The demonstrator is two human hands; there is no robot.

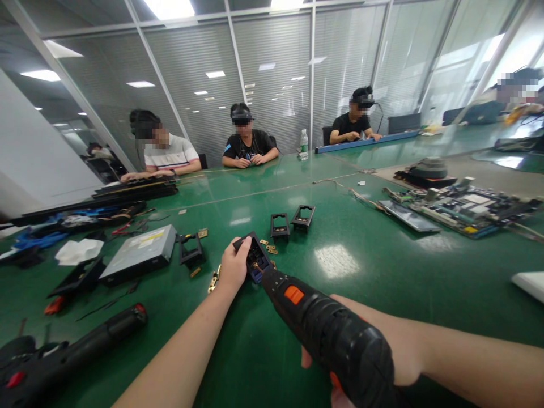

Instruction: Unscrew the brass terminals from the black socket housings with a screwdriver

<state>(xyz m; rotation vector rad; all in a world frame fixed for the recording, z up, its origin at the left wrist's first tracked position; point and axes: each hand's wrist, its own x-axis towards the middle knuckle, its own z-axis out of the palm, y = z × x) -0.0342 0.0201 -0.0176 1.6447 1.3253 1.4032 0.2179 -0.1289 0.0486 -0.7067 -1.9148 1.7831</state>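
My left hand (pixel 235 266) is closed round the left side of a black plastic housing (pixel 256 247), tilted on the green table. My right hand (pixel 403 348) grips a black cordless screwdriver (pixel 335 328) with an orange switch; the tool's body hides most of the fingers. Its tip reaches into the housing near a brass-coloured part (pixel 255 266); whether it touches a screw I cannot tell. Small brass plates (pixel 268 246) lie just beyond the housing, and more brass pieces (pixel 215 279) lie left of my left hand. Two similar black frames (pixel 280 233) (pixel 303 219) stand farther back.
Left are another black frame (pixel 199 253), a metal disc drive (pixel 142 249) and a second black power tool (pixel 76 348). Circuit boards (pixel 471 207) lie at right. Several people sit across the table, with a water bottle (pixel 304 144) among them.
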